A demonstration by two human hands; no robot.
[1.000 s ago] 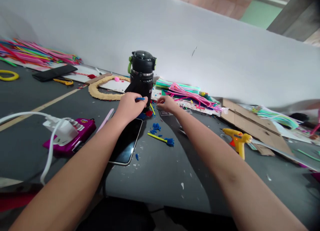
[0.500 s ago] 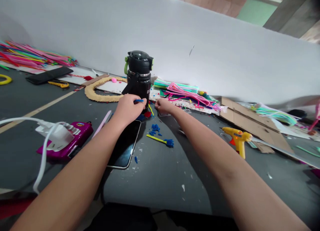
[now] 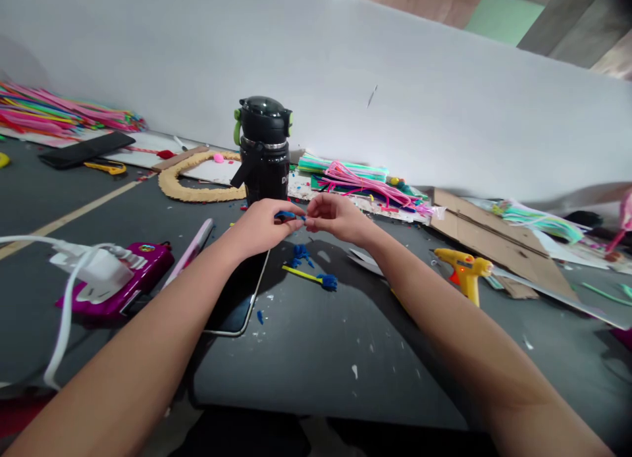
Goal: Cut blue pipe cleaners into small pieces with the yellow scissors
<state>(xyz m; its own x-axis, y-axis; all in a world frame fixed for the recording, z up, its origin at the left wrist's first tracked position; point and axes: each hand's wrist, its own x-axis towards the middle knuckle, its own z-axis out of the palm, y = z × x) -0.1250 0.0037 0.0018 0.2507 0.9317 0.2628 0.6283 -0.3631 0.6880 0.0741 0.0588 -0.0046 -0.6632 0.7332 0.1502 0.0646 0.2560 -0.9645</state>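
Note:
My left hand [image 3: 261,225] pinches a short blue piece of pipe cleaner [image 3: 287,215] in front of the black bottle [image 3: 266,170]. Thumb and fingertips of my right hand [image 3: 340,216] close on the right end of that same piece, so the two hands nearly touch. Below them on the table lie blue fuzzy clippings [image 3: 300,254] and a yellow stem [image 3: 302,272] with a blue tuft [image 3: 328,282] at its end. A dark phone [image 3: 237,305] rests partly under my left forearm. Pale blades [image 3: 365,261], apparently of scissors, poke out beside my right forearm.
A yellow glue gun [image 3: 464,269] and cardboard [image 3: 484,230] lie to the right. On the left are a purple power strip [image 3: 148,266] with a white plug and cable, a tan ring [image 3: 172,188], and a yellow cutter [image 3: 106,168]. Pipe cleaner bundles [image 3: 365,180] line the wall.
My right hand has come from the table behind to meet my left, and its fingers now grip the blue piece's end. My left hand has moved slightly nearer me.

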